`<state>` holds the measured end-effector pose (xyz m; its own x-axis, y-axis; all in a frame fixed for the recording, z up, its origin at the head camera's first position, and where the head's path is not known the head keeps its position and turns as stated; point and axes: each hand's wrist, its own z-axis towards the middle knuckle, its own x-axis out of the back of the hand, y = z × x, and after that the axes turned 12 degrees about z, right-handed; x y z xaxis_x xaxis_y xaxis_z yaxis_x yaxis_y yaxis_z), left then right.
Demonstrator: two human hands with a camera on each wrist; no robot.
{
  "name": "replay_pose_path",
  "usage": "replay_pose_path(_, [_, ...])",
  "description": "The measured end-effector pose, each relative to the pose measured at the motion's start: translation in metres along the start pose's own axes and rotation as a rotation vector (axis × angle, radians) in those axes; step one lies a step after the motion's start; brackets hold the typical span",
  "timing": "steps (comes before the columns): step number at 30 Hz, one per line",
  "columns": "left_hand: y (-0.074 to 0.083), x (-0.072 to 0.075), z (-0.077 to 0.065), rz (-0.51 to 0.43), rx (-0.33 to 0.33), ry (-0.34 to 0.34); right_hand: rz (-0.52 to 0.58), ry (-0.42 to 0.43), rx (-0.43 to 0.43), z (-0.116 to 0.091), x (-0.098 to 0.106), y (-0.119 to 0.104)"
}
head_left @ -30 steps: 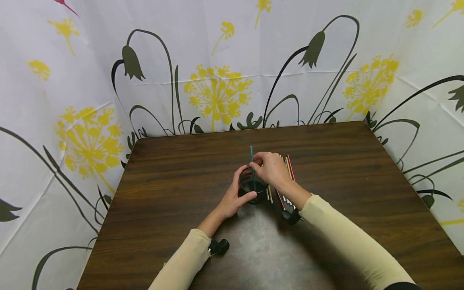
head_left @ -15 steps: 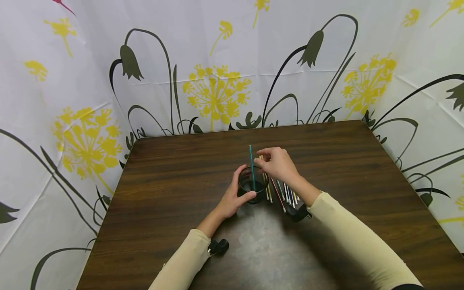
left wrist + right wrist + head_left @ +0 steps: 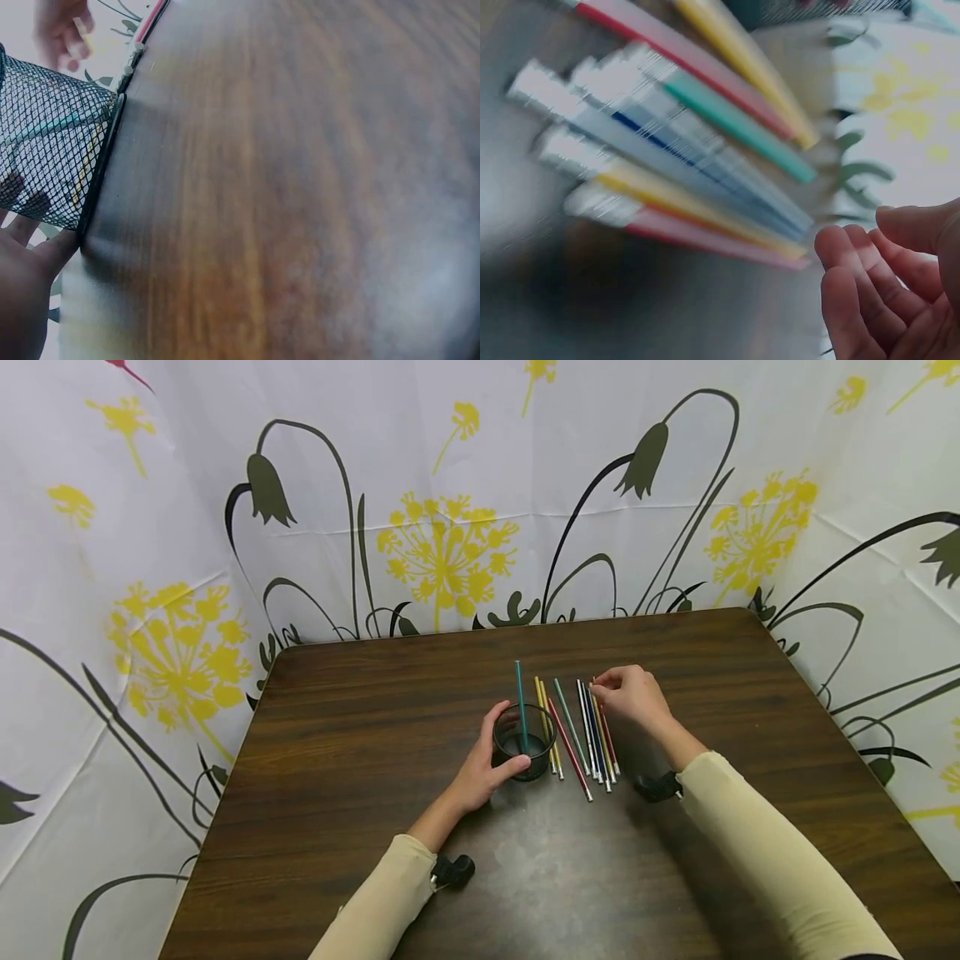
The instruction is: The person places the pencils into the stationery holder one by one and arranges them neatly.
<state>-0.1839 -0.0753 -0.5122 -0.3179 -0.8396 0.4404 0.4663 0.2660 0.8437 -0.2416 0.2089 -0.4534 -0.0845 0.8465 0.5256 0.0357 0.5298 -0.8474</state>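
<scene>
Right hand (image 3: 633,693), loosely bent, apparently empty, is at the far ends of the pencil cluster (image 3: 597,735) (long axes near-to-far; right hand nearer). Left hand (image 3: 478,773) grips mesh cup (image 3: 537,753), left of cluster.

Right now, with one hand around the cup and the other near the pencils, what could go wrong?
1. The pencils near the right hand lie close together, so it might take two or push a neighbour aside.
2. The yellow pencils lie right next to the cup; if the left hand shifts it, they could roll.
3. The teal pencil sticks up out of the cup, so a passing hand might knock it.
</scene>
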Motion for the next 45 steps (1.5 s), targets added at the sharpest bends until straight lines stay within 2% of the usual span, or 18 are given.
replay_pose_path(6, [0.024, 0.007, -0.001, -0.012, 0.015, -0.037, -0.023, -0.039, -0.131, 0.0, 0.002, 0.033])
replay_pose_path(10, [0.027, 0.009, -0.002, -0.019, 0.028, -0.032, -0.026, -0.054, -0.147, 0.001, 0.0, 0.043])
replay_pose_path(16, [0.025, 0.008, -0.002, -0.041, 0.02, -0.037, -0.069, -0.036, -0.149, 0.002, -0.002, 0.048])
replay_pose_path(24, [0.025, 0.007, -0.003, -0.063, 0.007, -0.034, -0.172, -0.043, -0.164, 0.0, -0.003, 0.043])
replay_pose_path(31, [0.025, 0.008, -0.002, -0.066, 0.007, -0.031, -0.365, -0.04, -0.202, 0.0, 0.0, 0.031])
replay_pose_path(35, [0.025, 0.008, -0.001, -0.065, 0.006, -0.037, -0.426, -0.029, -0.198, -0.001, -0.001, 0.026])
replay_pose_path(41, [0.025, 0.008, -0.001, -0.061, 0.01, -0.038, -0.47, 0.0, -0.151, 0.0, -0.004, 0.027])
replay_pose_path(45, [0.025, 0.008, -0.001, -0.067, 0.005, -0.036, -0.453, -0.013, -0.167, 0.0, -0.002, 0.027])
